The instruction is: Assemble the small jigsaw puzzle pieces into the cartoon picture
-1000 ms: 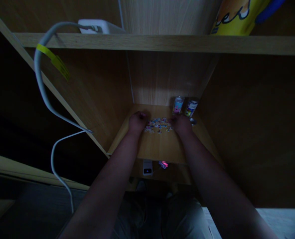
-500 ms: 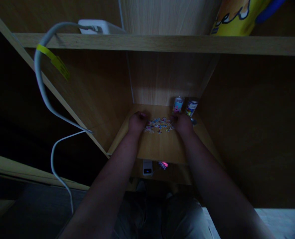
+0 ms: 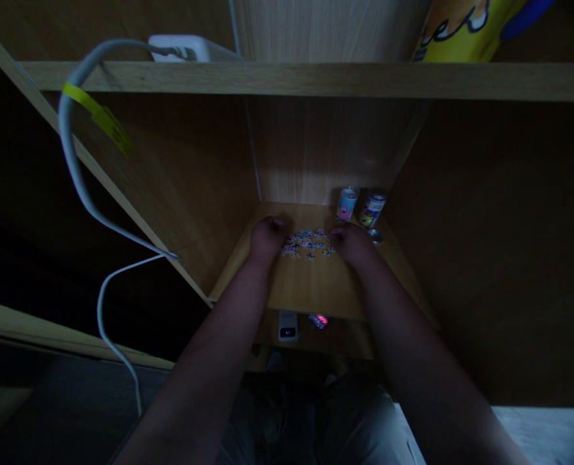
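Small colourful jigsaw puzzle pieces [image 3: 309, 240] lie in a loose pile on the wooden shelf board [image 3: 316, 284]. At the pile's left edge is my left hand [image 3: 266, 239], its fingers curled in; whatever they may hold is hidden. My right hand [image 3: 352, 241] is at the right edge of the pile with thumb and fingers drawn together near the pieces. Whether a piece is between them is too dark and small to tell. Behind my right hand stand a blue-and-pink can [image 3: 347, 203] and a second printed can [image 3: 373, 210]. A round metal lid [image 3: 375, 236] lies beside that hand.
An upper shelf [image 3: 287, 80] crosses above, bearing a white adapter [image 3: 190, 49] and a yellow container [image 3: 461, 39]. A grey cable [image 3: 76, 165] with a yellow tag hangs at the left. Below the board sits a small white device [image 3: 287, 326]. Wooden walls enclose both sides.
My right hand has shifted slightly left toward the pieces, uncovering more of the lid and cans. My left hand is nearly still. The view has tilted a little.
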The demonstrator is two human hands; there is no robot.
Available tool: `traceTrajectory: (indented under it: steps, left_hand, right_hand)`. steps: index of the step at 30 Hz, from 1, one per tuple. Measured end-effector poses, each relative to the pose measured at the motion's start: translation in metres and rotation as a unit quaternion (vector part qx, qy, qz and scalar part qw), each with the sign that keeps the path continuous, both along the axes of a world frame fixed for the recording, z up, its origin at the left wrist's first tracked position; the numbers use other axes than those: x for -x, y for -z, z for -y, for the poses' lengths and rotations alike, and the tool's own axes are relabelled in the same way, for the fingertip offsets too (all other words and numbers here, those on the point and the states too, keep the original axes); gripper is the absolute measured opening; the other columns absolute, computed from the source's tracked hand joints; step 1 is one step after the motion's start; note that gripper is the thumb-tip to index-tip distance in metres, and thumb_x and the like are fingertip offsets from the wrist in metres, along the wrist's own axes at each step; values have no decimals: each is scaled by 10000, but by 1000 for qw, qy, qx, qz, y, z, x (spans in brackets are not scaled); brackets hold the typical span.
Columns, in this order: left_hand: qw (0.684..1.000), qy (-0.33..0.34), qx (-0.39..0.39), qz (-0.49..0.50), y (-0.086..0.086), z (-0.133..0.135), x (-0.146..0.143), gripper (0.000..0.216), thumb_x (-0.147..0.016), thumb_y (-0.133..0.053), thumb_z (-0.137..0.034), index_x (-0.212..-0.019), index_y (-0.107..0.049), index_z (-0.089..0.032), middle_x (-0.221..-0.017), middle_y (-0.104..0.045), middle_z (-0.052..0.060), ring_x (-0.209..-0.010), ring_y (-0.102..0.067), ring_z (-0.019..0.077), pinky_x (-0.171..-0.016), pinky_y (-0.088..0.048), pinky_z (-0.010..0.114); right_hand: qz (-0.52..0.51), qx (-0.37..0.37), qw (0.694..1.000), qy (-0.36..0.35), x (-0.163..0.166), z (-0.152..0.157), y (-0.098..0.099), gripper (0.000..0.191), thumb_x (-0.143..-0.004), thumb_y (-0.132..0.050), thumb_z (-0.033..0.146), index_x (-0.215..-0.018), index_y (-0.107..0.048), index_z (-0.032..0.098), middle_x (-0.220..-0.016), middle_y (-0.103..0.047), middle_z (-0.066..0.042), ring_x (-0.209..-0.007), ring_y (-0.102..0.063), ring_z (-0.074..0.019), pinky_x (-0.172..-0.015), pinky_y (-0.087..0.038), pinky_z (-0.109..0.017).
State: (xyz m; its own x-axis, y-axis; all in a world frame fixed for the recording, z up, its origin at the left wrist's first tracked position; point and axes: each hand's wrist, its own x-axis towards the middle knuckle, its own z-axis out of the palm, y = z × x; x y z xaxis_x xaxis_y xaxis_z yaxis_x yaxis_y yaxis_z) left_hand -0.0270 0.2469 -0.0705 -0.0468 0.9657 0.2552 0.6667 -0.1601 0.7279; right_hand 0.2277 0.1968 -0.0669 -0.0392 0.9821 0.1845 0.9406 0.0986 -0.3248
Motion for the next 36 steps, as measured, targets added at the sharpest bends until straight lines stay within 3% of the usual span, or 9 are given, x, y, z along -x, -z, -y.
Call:
traceTrajectory:
  steps: [16,36]
  left_hand:
    - [1000,-3,6,4,2,-2,0,90,-968,-727,-190,-1014,-802,-204,-1019,-847,60,-933,-781,218,-868,-562,288]
    - [1000,-5,6,12,4,-3,-1,70,-978,-732,-213,-1004,-795,-194,-980,-842,63,-883,-776,210,-827,-550,280]
  right_hand:
    - [9,12,1000,24,-5,-3,4,216,-1029,-797,336,-1187,-873,210,-1257,-830,-114,-1135,-773,-253,-989,-556,-317]
    - [25,21,999,28,-2,-2,0,275,-1111,-633,301,-1183,-868,177,-1222,-827,-165,-1102,-771,-284,-948,-550,-340]
